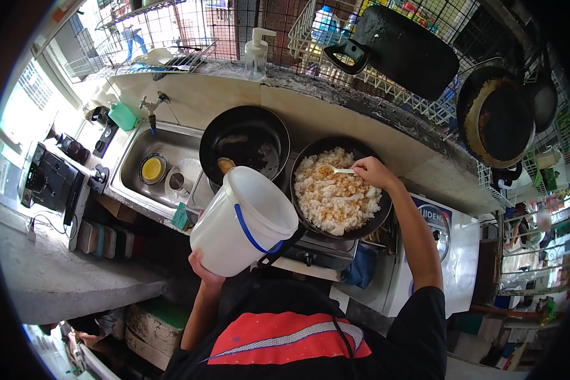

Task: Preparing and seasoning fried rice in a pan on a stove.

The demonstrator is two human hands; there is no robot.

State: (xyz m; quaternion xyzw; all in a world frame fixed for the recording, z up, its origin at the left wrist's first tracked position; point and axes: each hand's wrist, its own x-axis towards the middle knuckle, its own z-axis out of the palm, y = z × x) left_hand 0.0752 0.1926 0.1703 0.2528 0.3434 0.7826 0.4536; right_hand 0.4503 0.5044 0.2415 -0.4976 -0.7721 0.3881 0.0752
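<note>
My left hand [204, 269] is closed on the lower side of a tilted white plastic bucket [221, 221] with a blue handle. Its mouth faces up and to the right; what lies at its bottom is hidden. My right hand [371, 172] pinches a small white spoon [343, 170] over a dark wok [347, 144]. Some brownish-yellow seasoning shows at the spoon's bowl. White rice [326, 206] heaps in the wok, with brownish-yellow patches scattered over it. To its left stands another dark pan [244, 133], where a brown tip [226, 164] of something shows behind the bucket.
A steel sink [130, 158] with a yellow round item [152, 168] lies left, below a faucet [151, 109]. A pump bottle [257, 56] stands on the ledge. Dark pans [497, 117] hang at upper right. A glass lid [438, 229] rests right of the stove [316, 250].
</note>
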